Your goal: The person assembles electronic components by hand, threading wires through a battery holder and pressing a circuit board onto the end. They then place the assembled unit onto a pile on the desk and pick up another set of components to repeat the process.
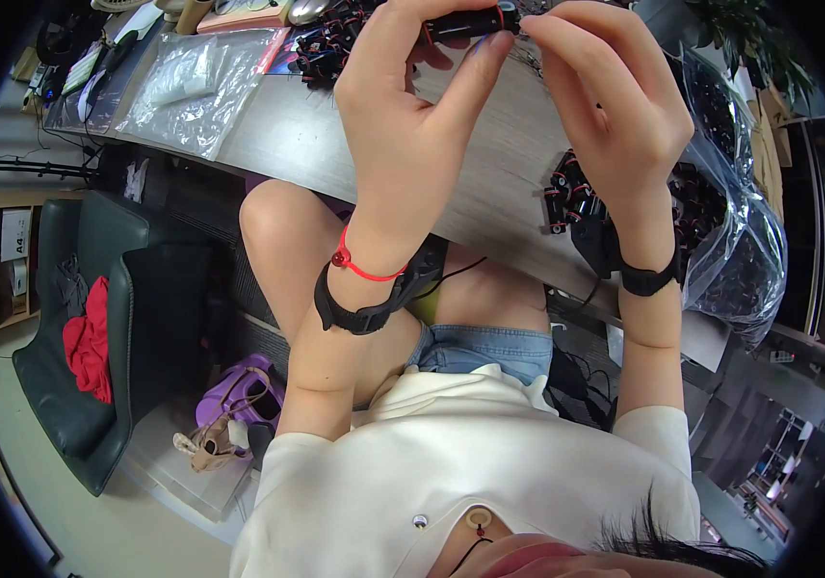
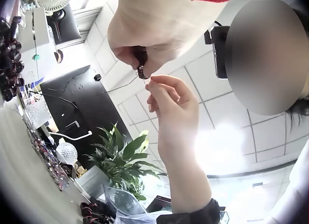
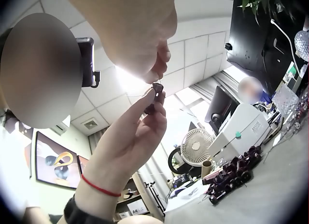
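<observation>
As the head view looks down past a white shirt point(image 1: 432, 462) and denim shorts point(image 1: 475, 349), both forearms rise in front of the body, each with a black strap at the wrist. The left one also wears a red cord bracelet point(image 1: 359, 268).

The left hand point(image 1: 412, 106) is raised above the near edge of the table point(image 1: 489, 183). Its thumb and curled fingers grip a small black part point(image 1: 465, 23) with a red bit at one end. The right hand point(image 1: 615, 96) meets it fingertip to fingertip. Its thumb and forefinger are closed in a pinch on a thin wire point(image 2: 123, 84) that leaves the part, and its other fingers are loosely bent. The part is held in the air between the two hands, clear of the table.

On the table just beyond the right wrist lies a heap of black and red parts point(image 1: 566, 197), beside a large crumpled clear bag point(image 1: 740, 241). Farther along are a second pile of such parts point(image 1: 330, 43) and a flat clear plastic bag point(image 1: 196, 87).

Down on the floor to the left stand a dark green armchair point(image 1: 114, 356) with a red cloth point(image 1: 90, 342) on it and a purple bag point(image 1: 239, 390).
</observation>
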Demonstrator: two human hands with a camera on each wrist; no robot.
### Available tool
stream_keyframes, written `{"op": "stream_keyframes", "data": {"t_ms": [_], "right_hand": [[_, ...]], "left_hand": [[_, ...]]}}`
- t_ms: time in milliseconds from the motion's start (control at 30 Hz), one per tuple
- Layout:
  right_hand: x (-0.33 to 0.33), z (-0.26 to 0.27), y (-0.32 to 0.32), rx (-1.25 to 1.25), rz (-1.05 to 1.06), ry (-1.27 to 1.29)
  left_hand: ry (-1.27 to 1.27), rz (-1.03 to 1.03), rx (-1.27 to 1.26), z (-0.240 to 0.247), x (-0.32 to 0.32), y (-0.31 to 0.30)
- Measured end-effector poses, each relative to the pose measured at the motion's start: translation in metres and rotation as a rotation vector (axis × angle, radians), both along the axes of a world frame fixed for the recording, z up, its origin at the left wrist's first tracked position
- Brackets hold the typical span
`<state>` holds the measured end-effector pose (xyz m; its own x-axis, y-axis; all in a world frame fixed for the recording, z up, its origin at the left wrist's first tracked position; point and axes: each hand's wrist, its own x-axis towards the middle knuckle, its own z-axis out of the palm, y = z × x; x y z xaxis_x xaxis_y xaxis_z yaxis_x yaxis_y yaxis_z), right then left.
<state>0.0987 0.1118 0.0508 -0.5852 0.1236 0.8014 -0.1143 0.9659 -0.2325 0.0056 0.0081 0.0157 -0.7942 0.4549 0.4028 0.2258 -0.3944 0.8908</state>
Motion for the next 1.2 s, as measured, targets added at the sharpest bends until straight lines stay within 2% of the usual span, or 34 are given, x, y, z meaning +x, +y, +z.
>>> {"op": "stream_keyframes", "data": {"t_ms": [67, 333, 433, 600, 700, 833, 1200], "right_hand": [[0.000, 0.004, -0.002, -0.044, -0.009, -0.035], [-0.002, 0.001, 0.004, 0.056, -0.070, -0.045], [-0.010, -0.005, 0.015, 0.189, 0.013, 0.045], [-0.002, 0.006, 0.007, 0.082, -0.017, -0.081], [-0.002, 0.007, 0.009, 0.060, 0.008, -0.123], [-0.002, 0.006, 0.009, -0.020, -0.012, -0.142], [-0.003, 0.007, 0.009, -0.012, 0.003, -0.132]], "left_hand": [[-0.003, 0.002, -0.015, 0.001, -0.002, -0.002], [0.348, 0.159, -0.148, 0.006, -0.009, -0.009], [0.480, 0.215, -0.200, 0.009, -0.009, -0.010], [0.491, 0.274, -0.277, 0.007, -0.013, 0.001], [0.819, 0.243, 0.710, -0.038, -0.054, 0.053], [0.868, 0.280, 0.706, -0.039, -0.057, 0.055], [0.847, 0.284, 0.721, -0.040, -0.056, 0.057]]}}
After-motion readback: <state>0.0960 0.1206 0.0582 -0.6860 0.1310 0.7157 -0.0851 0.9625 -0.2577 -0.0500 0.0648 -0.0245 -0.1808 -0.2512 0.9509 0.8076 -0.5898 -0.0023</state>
